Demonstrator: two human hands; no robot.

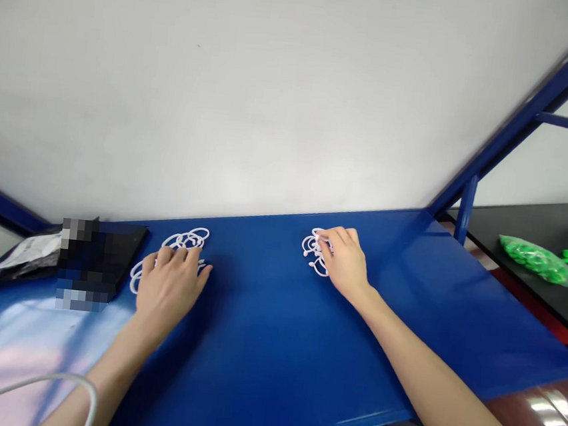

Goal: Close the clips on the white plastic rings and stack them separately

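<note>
White open rings with small ball ends lie in two groups on the blue shelf (264, 318). My left hand (171, 279) rests palm down over the left group of white rings (196, 237), its fingers spread and the thumb out to the side. It covers much of that group. At the right group of white rings (319, 267), my right hand (346, 256) has thumb and fingertips brought together on a white ring (318, 235). Other rings lie around and below those fingertips, and the hand hides part of them.
Black plastic packages (127, 245) lie at the left end of the shelf. A white cable (60, 377) loops in front of my left forearm. Blue frame bars (504, 120) slope up at the right. Beyond them, a bag of green pieces (535, 259) lies on a dark table (494, 216).
</note>
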